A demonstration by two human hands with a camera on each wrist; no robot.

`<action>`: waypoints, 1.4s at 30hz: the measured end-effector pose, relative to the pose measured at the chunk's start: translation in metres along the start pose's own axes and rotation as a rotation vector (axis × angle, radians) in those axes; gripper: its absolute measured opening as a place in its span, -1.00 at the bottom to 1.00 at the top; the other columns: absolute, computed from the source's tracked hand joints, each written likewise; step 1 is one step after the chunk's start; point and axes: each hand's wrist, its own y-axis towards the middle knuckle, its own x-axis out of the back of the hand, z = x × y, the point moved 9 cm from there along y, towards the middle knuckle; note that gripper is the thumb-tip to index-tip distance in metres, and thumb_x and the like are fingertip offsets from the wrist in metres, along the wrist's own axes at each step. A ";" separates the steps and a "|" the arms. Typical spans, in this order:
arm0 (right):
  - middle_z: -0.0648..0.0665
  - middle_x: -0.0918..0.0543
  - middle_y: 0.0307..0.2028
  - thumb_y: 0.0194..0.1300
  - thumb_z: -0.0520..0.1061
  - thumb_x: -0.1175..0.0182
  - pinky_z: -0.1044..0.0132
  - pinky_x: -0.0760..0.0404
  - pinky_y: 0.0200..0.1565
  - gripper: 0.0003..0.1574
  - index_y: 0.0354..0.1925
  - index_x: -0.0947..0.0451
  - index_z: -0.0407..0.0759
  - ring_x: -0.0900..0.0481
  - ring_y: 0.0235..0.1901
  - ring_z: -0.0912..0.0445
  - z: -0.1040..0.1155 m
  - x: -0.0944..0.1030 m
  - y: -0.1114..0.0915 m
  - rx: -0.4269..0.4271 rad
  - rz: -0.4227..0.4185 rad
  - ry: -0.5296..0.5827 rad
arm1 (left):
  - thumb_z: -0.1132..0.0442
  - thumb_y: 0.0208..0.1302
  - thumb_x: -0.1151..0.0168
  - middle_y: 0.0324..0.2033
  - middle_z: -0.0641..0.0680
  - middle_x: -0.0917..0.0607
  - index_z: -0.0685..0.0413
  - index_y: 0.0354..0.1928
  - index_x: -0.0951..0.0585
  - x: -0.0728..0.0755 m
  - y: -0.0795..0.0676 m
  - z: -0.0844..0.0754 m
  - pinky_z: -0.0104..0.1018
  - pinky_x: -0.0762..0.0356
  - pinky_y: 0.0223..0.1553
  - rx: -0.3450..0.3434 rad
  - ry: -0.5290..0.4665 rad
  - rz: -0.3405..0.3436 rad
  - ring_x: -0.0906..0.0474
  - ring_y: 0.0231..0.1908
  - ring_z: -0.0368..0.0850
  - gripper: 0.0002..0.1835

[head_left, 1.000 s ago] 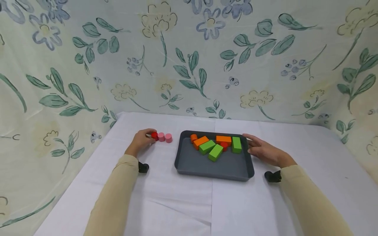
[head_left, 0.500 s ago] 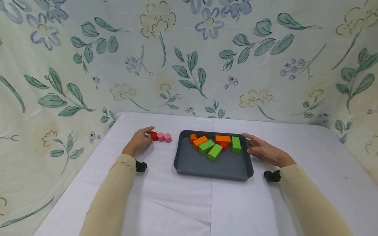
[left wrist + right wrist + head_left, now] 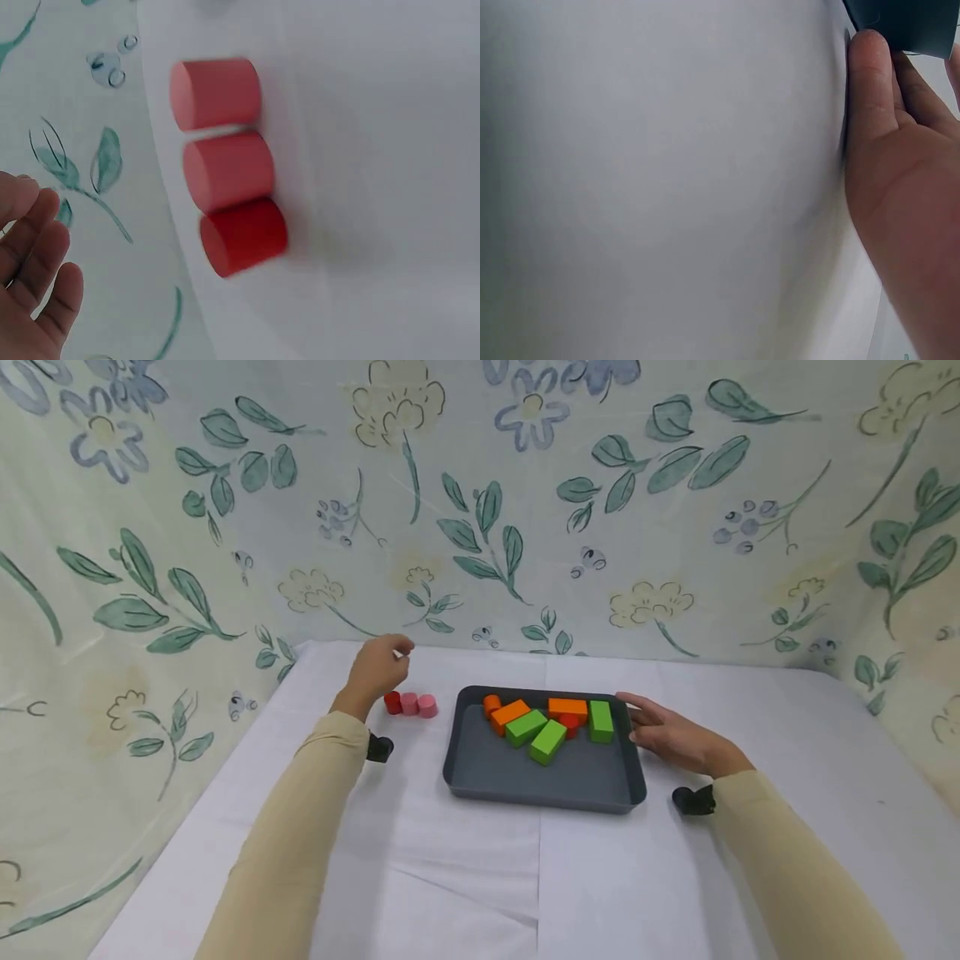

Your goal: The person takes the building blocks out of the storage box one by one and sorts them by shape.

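Observation:
My left hand [image 3: 377, 667] hovers above and behind a short row of cylinders, its fingers loosely bent and holding nothing. The row has a red cylinder [image 3: 393, 702] at its left end, then a pink cylinder [image 3: 408, 703] and another pink cylinder [image 3: 427, 706], all standing upright. In the left wrist view the red cylinder [image 3: 246, 237] touches its pink neighbour, and the fingers [image 3: 66, 296] are apart from all three. My right hand [image 3: 678, 743] rests at the right side of a dark grey tray [image 3: 517, 779]; in the right wrist view its thumb [image 3: 871, 82] touches the tray wall [image 3: 907, 26].
Inside the tray's back half lie orange blocks [image 3: 511, 717], several green blocks [image 3: 548, 743], an orange cylinder [image 3: 491, 705] and a red cylinder [image 3: 568, 724]. A white cloth [image 3: 465, 877] covers the table, and a floral curtain [image 3: 480, 510] hangs behind it.
My left hand has let go of the red cylinder, moved up and away from it, and now hovers behind the row. The cylinders and the right hand keep their places.

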 end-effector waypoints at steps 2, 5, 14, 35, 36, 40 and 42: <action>-0.30 0.31 0.59 0.38 -0.16 -0.06 -0.28 0.20 0.50 0.08 0.59 0.36 0.13 0.25 0.56 -0.31 0.000 0.001 0.000 -0.005 -0.005 0.001 | 0.29 0.38 -0.03 0.05 0.15 -0.69 0.12 0.10 -0.63 -0.004 0.003 -0.031 -0.03 -0.61 0.12 -0.088 0.035 0.027 -0.59 -0.02 0.09 -0.67; -0.30 0.30 0.59 0.37 -0.16 -0.06 -0.28 0.20 0.50 0.08 0.59 0.35 0.13 0.24 0.56 -0.31 -0.001 0.001 0.000 -0.005 -0.007 0.006 | 0.30 0.37 -0.07 0.00 0.10 -0.72 0.09 0.04 -0.67 -0.017 0.005 -0.072 -0.09 -0.62 0.10 -0.197 0.086 0.090 -0.60 -0.03 0.04 -0.70; -0.30 0.30 0.59 0.37 -0.18 -0.06 -0.28 0.20 0.50 0.07 0.59 0.34 0.14 0.25 0.56 -0.30 -0.001 0.002 0.000 -0.004 -0.014 0.007 | 0.26 0.42 -0.07 0.01 0.03 -0.71 0.03 0.08 -0.66 -0.060 -0.004 -0.165 -0.18 -0.57 0.18 -0.414 0.182 0.282 -0.59 0.02 -0.05 -0.71; -0.28 0.26 0.60 0.38 -0.19 -0.03 -0.26 0.19 0.51 0.05 0.59 0.33 0.14 0.22 0.57 -0.28 -0.001 0.001 0.002 0.002 0.005 0.020 | 0.08 0.36 -0.19 0.03 -0.07 -0.71 -0.08 0.16 -0.63 -0.157 -0.023 -0.211 -0.24 -0.60 0.06 -0.440 0.313 0.527 -0.58 -0.08 -0.17 -0.64; -0.28 0.26 0.60 0.38 -0.19 -0.03 -0.27 0.19 0.51 0.05 0.59 0.33 0.14 0.22 0.57 -0.28 -0.001 0.001 0.002 0.004 0.003 0.019 | 0.05 0.36 -0.20 0.04 -0.08 -0.70 -0.09 0.16 -0.63 -0.160 -0.023 -0.210 -0.24 -0.60 0.06 -0.434 0.324 0.521 -0.58 -0.07 -0.18 -0.63; -0.29 0.23 0.59 0.38 -0.20 -0.04 -0.27 0.19 0.51 0.04 0.59 0.30 0.14 0.20 0.57 -0.28 0.000 0.001 0.001 0.015 -0.001 0.019 | -0.04 0.35 -0.22 -0.09 -0.11 -0.72 -0.11 0.08 -0.65 -0.167 -0.025 -0.212 -0.26 -0.60 -0.05 -0.409 0.366 0.489 -0.56 -0.16 -0.18 -0.66; -0.30 0.22 0.59 0.38 -0.20 -0.04 -0.27 0.19 0.51 0.04 0.59 0.30 0.13 0.19 0.57 -0.28 0.001 0.001 0.000 0.018 0.001 0.016 | -0.05 0.33 -0.24 -0.20 -0.12 -0.70 -0.11 0.01 -0.66 -0.169 -0.027 -0.214 -0.29 -0.58 -0.15 -0.407 0.384 0.477 -0.55 -0.23 -0.18 -0.69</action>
